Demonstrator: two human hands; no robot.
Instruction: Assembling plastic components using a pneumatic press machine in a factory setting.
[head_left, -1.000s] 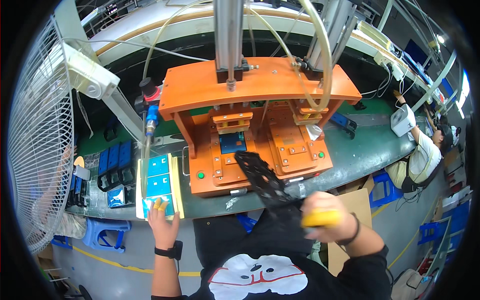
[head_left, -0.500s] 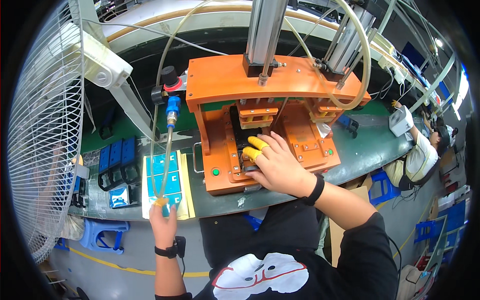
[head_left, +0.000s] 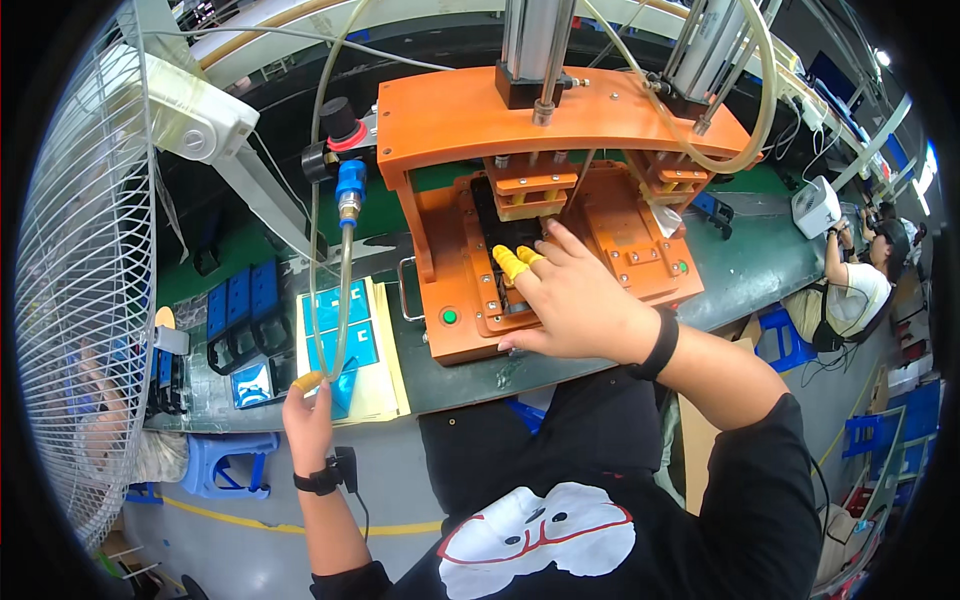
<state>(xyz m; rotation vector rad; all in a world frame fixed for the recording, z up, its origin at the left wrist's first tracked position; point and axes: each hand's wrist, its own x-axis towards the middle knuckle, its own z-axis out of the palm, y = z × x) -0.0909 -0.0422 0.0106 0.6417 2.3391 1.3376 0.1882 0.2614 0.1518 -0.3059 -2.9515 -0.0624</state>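
My right hand (head_left: 590, 308) reaches into the left fixture of an orange pneumatic press (head_left: 450, 115). Yellow finger cots cover two of its spread fingers, which rest at a long black part (head_left: 488, 215) seated in the fixture; my hand hides the near end. My left hand (head_left: 308, 425), with a yellow cot on a fingertip, is at the lower corner of a stack of yellowish backing sheets (head_left: 385, 385). Between its thumb and finger it pinches a piece of blue film (head_left: 344, 390), which stands tilted off the sheet. More blue film pieces (head_left: 345, 348) lie flat above it.
Blue-and-black frame-like parts (head_left: 240, 305) stand left of the sheets, beside a part with a shiny blue face (head_left: 252, 382). A clear hose (head_left: 345, 290) hangs over the sheets. A large wire-caged fan (head_left: 85, 270) is at far left. Another person (head_left: 860, 280) sits at far right.
The lowest blue film piece has lifted and tilted at my left hand. My right thumb has drawn away from the black part's near end and the fingers have spread. The whole view has shifted slightly.
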